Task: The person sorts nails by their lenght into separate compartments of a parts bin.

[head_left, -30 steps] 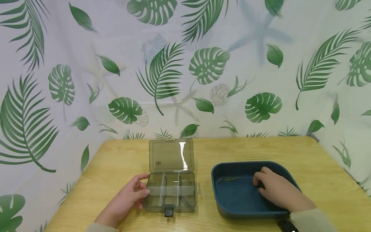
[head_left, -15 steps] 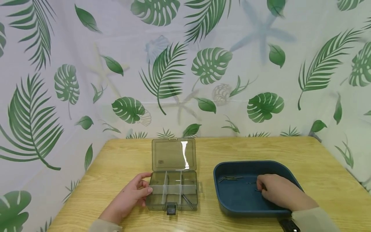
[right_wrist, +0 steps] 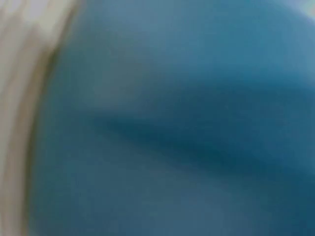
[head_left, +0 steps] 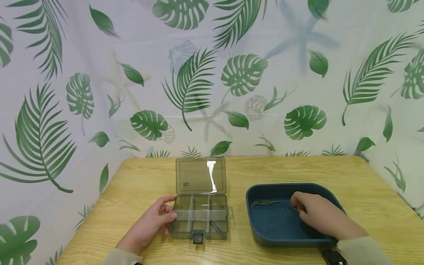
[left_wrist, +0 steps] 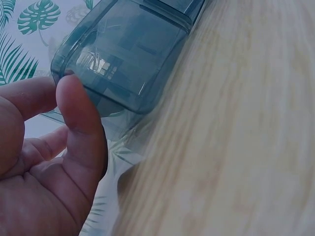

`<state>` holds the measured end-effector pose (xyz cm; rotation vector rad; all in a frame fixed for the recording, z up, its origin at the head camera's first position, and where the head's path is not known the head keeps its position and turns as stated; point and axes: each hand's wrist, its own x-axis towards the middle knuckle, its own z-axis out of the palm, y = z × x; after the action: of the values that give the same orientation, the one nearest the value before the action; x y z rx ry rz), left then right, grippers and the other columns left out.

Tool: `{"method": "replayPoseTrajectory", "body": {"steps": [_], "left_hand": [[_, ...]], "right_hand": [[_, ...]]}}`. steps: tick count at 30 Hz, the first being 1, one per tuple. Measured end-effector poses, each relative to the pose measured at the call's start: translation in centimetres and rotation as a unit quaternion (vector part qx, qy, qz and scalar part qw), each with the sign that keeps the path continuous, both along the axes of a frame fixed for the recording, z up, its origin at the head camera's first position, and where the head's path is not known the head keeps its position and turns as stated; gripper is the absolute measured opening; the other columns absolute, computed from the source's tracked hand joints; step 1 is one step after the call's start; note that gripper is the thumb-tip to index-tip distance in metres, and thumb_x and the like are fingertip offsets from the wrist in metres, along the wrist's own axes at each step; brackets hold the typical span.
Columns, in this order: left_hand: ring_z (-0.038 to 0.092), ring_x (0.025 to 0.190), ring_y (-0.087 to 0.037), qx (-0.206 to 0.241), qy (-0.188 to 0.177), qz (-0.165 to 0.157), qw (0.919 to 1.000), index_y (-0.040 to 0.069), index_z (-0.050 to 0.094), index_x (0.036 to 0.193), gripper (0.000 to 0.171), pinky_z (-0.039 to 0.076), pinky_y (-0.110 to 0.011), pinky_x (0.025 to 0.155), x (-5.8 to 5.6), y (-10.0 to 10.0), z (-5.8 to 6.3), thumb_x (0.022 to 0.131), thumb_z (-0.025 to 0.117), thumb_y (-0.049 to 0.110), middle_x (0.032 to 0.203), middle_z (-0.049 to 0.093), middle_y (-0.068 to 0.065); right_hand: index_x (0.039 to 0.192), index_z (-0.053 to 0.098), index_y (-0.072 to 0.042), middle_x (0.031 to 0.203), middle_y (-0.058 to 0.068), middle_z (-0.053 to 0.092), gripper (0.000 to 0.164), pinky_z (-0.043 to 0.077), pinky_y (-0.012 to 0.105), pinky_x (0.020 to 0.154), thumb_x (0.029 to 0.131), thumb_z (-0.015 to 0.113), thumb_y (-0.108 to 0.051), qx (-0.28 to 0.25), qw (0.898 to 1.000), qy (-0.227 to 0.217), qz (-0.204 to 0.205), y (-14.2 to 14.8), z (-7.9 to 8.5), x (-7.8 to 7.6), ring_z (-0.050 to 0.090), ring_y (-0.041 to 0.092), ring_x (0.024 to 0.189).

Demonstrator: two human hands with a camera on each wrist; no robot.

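A smoky see-through compartment box (head_left: 198,225) stands on the table with its lid (head_left: 201,176) raised. My left hand (head_left: 153,221) grips the box's left side, thumb at the near corner; the left wrist view shows the thumb on the box (left_wrist: 118,64). Several thin dark metal rods (head_left: 216,228) lie in its front right compartment. My right hand (head_left: 322,213) reaches into a dark blue tray (head_left: 275,235), pinching a thin metal rod (head_left: 293,208) between thumb and fingers. Brass-coloured thin rods (head_left: 266,202) lie at the tray's back left. In the right wrist view the tray fills a blurred picture.
The wooden table (head_left: 238,221) carries the box at centre left and the tray at right. A white cloth (head_left: 198,73) with green leaf prints hangs behind and along the sides.
My right fingers have closed on a thin rod in the tray and shifted slightly up. My left hand stays on the box. The whole head view has drifted a little.
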<state>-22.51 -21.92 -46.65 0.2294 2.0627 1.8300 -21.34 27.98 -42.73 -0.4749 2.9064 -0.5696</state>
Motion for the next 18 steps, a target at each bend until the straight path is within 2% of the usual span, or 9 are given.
{"method": "replayPoseTrajectory", "body": {"steps": [3,5,11,18], "left_hand": [[0.047,0.072,-0.018,0.002,-0.003,0.001,1.0,0.007,0.031,0.155,0.065,0.052,-0.031,0.057,-0.1,0.1,0.0,0.1,0.065,0.015,0.105,0.047,-0.01],[0.047,0.073,-0.018,0.001,-0.004,0.004,1.0,0.007,0.032,0.155,0.065,0.052,-0.031,0.057,-0.1,0.1,0.0,0.1,0.066,0.015,0.105,0.047,-0.011],[0.047,0.072,-0.018,0.0,0.0,0.002,1.0,0.006,0.032,0.155,0.064,0.052,-0.031,0.057,-0.2,0.1,0.1,0.1,0.065,0.013,0.104,0.047,-0.011],[0.047,0.072,-0.018,0.002,0.003,-0.001,1.0,0.006,0.032,0.154,0.062,0.052,-0.03,0.057,-0.1,0.0,-0.1,0.101,0.064,0.012,0.103,0.047,-0.01]], "right_hand": [[0.117,0.068,-0.015,0.083,-0.009,0.056,0.025,0.045,0.033,0.063,0.096,0.062,-0.003,-0.018,1.0,0.004,0.002,-0.4,0.7,0.2,0.05,0.009,0.071],[0.121,0.068,-0.015,0.084,-0.009,0.056,0.028,0.044,0.032,0.063,0.097,0.06,-0.004,-0.03,1.0,0.006,0.006,-0.9,1.3,0.6,0.05,0.009,0.072],[0.122,0.068,-0.019,0.083,-0.009,0.055,0.028,0.041,0.031,0.062,0.1,0.056,-0.005,-0.065,0.997,0.019,0.022,-3.5,3.0,1.5,0.048,0.007,0.069],[0.119,0.067,-0.021,0.082,-0.011,0.056,0.028,0.043,0.03,0.063,0.101,0.055,-0.004,-0.083,0.994,0.048,0.052,-7.7,3.8,1.3,0.049,0.006,0.068]]}}
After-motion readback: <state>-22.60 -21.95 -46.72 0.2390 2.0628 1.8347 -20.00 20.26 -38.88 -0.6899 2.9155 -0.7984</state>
